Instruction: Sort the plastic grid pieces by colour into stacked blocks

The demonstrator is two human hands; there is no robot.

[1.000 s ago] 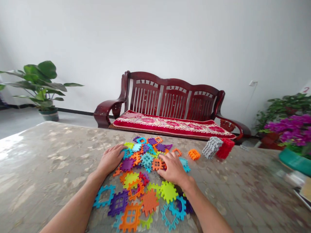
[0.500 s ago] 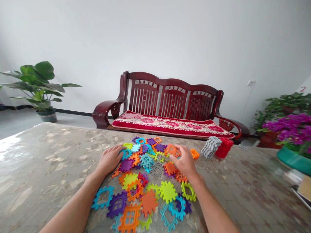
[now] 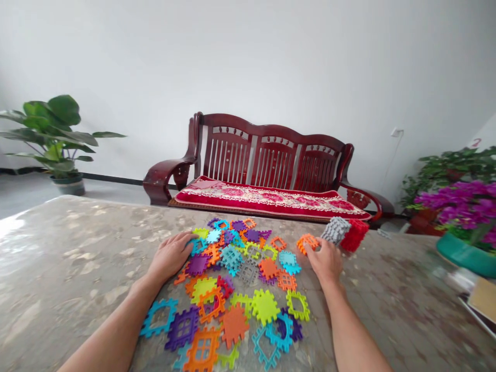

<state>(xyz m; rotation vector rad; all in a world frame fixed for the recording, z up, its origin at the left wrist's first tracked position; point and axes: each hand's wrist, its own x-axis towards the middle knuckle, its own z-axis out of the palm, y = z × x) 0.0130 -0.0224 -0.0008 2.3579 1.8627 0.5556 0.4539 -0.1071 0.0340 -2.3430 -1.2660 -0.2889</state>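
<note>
A pile of colourful interlocking plastic tiles with toothed edges lies in front of me, some solid and some with window openings. My left hand (image 3: 172, 253) rests flat at the pile's left edge, its fingertips by a blue tile (image 3: 198, 246). To the right of the pile, my right hand (image 3: 326, 262) has its thumb and fingers closed on orange tiles (image 3: 307, 243) stacked together. Just behind that hand stand a grey tile stack (image 3: 335, 230) and a red tile stack (image 3: 355, 235). Nearer to me lie a lime tile (image 3: 265, 306) and a purple window tile (image 3: 182, 328).
The tiles lie on a patterned table (image 3: 96, 243). Beyond its far edge stands a dark red wooden bench (image 3: 251, 160) with a red floral cover. A teal flowerpot (image 3: 465, 254) with purple flowers and a cardboard-coloured box (image 3: 483, 299) are at the right.
My right hand has moved right from the pile with an orange tile to the orange stack. Tiles it covered, including a light blue one, now show. My left hand stays put.
</note>
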